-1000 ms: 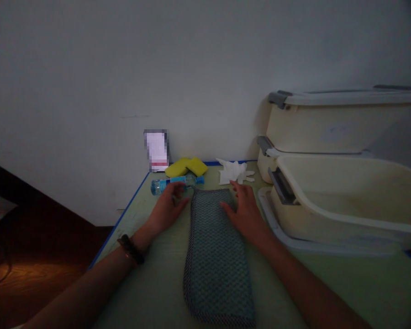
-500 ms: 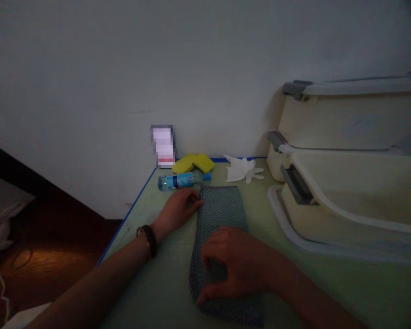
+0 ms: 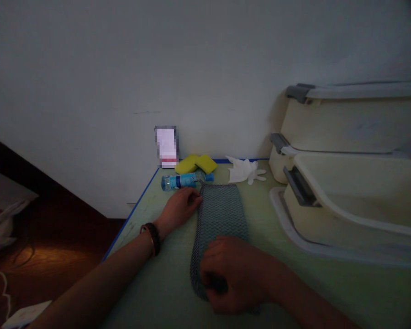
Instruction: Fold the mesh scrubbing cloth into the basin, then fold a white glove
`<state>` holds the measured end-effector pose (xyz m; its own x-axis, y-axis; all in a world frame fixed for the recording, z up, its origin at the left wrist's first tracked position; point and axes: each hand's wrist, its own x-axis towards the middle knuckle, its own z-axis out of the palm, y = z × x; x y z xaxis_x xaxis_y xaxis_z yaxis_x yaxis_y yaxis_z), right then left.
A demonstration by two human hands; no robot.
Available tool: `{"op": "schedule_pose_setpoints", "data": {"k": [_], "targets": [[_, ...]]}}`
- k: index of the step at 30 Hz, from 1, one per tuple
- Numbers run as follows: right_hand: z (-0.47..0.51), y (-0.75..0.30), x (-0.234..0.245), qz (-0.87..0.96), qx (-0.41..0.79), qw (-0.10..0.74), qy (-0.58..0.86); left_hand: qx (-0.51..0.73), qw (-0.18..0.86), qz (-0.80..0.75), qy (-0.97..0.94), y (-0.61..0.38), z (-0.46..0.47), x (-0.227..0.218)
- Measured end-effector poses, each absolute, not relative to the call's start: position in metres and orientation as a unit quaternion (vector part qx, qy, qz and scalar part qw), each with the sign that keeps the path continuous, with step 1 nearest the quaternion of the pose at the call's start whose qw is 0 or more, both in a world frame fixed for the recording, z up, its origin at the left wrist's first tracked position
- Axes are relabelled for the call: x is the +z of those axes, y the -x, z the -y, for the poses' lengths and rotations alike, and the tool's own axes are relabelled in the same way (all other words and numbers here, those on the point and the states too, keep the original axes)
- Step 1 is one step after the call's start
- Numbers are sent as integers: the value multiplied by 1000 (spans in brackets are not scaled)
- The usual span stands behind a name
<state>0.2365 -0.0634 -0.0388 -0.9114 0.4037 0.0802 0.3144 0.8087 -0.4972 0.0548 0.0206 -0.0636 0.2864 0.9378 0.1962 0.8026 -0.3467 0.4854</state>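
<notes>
On mesh cloth (image 3: 219, 210), right hand (image 3: 233, 274) drawn nearer

The small white upright card (image 3: 167, 147) is pixelated. The right hand (image 3: 234, 274) hides the near end of the grey-green mesh cloth (image 3: 219, 214). Cream plastic tubs (image 3: 356, 192) run past the right edge.
</notes>
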Motion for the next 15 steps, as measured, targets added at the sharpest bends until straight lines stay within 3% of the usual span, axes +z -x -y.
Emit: {"op": "schedule_pose_setpoints", "data": {"k": [7,15], "targets": [[63,-238,-38,932,284,148,169,231,154,-553,-786,-54,-21,-64],[61,-239,-41,928,306,157,142,228,158,-544,-792,-52,-23,-66]]}}
